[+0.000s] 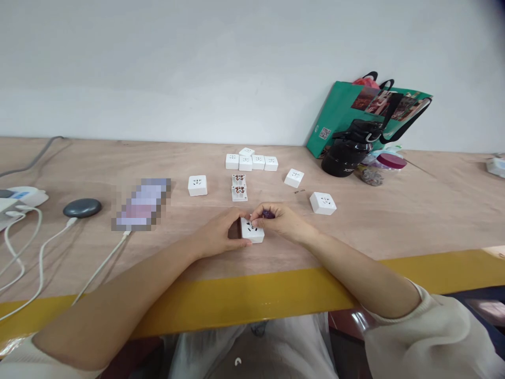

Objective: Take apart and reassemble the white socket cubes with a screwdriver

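My left hand (221,234) grips a white wall socket (252,236) between thumb and fingers, holding it face up on the table. Over the socket's face, my right hand (278,221) is closed in a pinch. Its fingertips meet at the holes in the middle, on something too small to name. A dark purple object (269,214) shows within the right hand, mostly hidden by the fingers. Just beyond the hands lie two white socket inserts (239,192) with metal contacts showing.
Several white sockets (258,162) are grouped near the wall; others (197,185) stand apart on both sides. Small metal bits (300,191) lie at right. A black bottle (347,152) and green bag (335,113) stand back right. Left are a phone (142,205), dark puck (82,208) and white cables (41,252).
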`<state>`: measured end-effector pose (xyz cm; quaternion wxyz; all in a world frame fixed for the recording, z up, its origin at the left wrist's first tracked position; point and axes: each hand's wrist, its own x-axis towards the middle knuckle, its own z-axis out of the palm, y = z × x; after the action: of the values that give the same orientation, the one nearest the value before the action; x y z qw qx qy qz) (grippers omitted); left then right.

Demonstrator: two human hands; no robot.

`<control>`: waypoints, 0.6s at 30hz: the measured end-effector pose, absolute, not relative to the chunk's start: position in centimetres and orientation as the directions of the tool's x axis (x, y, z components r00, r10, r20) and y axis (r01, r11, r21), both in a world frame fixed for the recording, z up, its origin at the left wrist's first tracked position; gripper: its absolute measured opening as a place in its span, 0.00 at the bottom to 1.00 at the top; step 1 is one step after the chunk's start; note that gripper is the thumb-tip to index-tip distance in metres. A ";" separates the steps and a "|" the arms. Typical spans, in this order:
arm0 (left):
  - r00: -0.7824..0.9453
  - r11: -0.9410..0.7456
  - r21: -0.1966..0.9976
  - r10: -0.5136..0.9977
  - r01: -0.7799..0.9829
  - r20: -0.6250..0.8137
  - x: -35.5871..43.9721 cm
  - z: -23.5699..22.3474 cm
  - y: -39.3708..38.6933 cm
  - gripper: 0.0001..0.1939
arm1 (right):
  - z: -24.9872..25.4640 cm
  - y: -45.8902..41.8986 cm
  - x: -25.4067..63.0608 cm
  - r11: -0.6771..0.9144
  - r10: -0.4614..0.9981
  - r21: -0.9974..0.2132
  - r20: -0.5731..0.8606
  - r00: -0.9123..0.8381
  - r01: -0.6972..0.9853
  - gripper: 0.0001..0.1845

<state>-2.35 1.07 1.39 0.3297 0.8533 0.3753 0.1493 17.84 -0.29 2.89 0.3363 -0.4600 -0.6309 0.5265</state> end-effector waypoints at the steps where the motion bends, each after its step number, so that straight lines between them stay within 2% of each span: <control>1: 0.677 -0.505 0.675 0.736 0.538 0.011 -2.4 1.4 1.1 0.26 | 2.9 -0.3 17.8 0.017 0.931 -0.973 -0.068 -0.359 0.228 0.04; 4: 0.682 -0.516 0.676 0.731 0.526 0.026 -2.3 1.3 1.1 0.26 | 2.9 -0.4 17.8 0.045 0.930 -0.957 -0.065 -0.361 0.288 0.03; 7: 0.697 -0.541 0.682 0.715 0.492 0.064 -2.3 1.3 1.1 0.25 | 3.0 -0.6 18.0 0.189 0.924 -0.902 0.029 -0.382 0.388 0.02; 10: 0.714 -0.571 0.686 0.692 0.450 0.107 -2.2 1.3 1.1 0.24 | 3.2 -1.0 18.1 0.421 0.876 -0.745 0.185 -0.446 0.517 0.05; 12: 0.709 -0.570 0.685 0.697 0.454 0.110 -2.2 1.2 1.1 0.25 | 3.5 -1.3 18.1 0.509 0.841 -0.639 0.226 -0.491 0.578 0.06; 15: 0.698 -0.561 0.681 0.709 0.470 0.102 -2.1 1.2 1.1 0.26 | 3.7 -1.6 18.0 0.549 0.814 -0.586 0.213 -0.541 0.596 0.08; 18: 0.701 -0.566 0.685 0.704 0.459 0.113 -2.1 1.3 1.0 0.27 | 4.0 -1.6 18.1 0.536 0.807 -0.620 0.178 -0.562 0.573 0.08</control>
<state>-2.06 0.95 1.33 0.3219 0.8641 0.3366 0.1906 18.08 -1.59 3.97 0.2287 -0.4080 -0.8459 0.2562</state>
